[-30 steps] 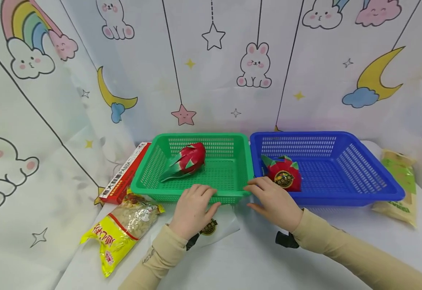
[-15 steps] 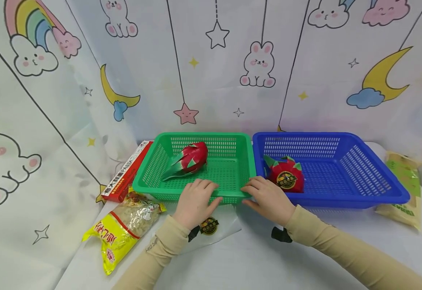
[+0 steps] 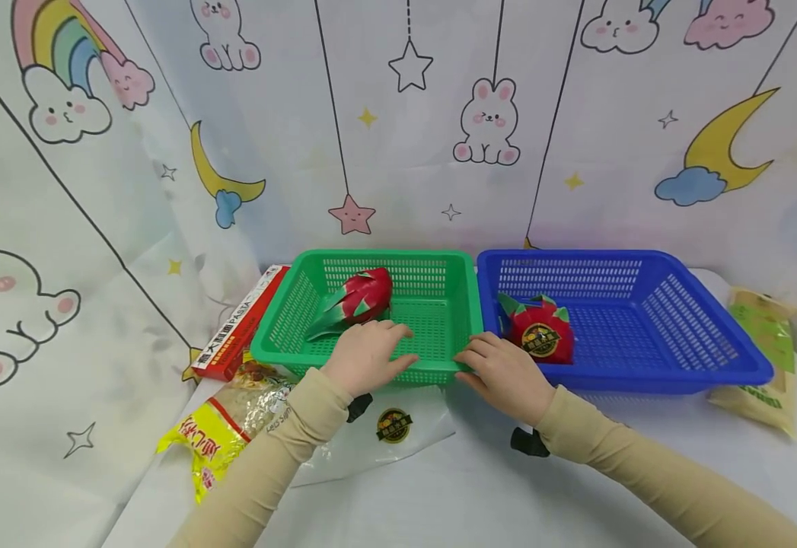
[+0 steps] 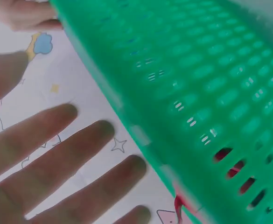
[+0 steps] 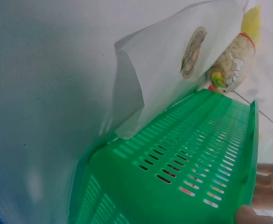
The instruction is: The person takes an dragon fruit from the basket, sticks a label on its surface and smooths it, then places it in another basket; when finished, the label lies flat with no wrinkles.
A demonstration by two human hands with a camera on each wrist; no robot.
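Note:
My left hand (image 3: 364, 356) hovers over the front rim of the green basket (image 3: 439, 366); in the left wrist view its spread, nearly straight fingers (image 4: 61, 144) are apart from the rim. At that basket's front right corner, my right hand (image 3: 508, 377) grips the rim, fingers over the top and thumb outside. A red dragon fruit (image 3: 365, 295) with long green tips lies on its side at the green basket's left. Another dragon fruit (image 3: 542, 335), bearing a dark round label, sits in the front left of the blue basket (image 3: 665, 377).
A whitish plastic bag (image 3: 364, 457) with a round label lies in front of the green basket. To the left are a yellow food bag (image 3: 213, 434), partly behind my sleeve, and a red pasta box (image 3: 240, 323). A green and tan packet (image 3: 761, 358) lies right of the blue basket.
My left hand has lifted off the green basket's front rim and moved slightly up and forward. The right hand stays at the corner. Both baskets and fruits keep their places.

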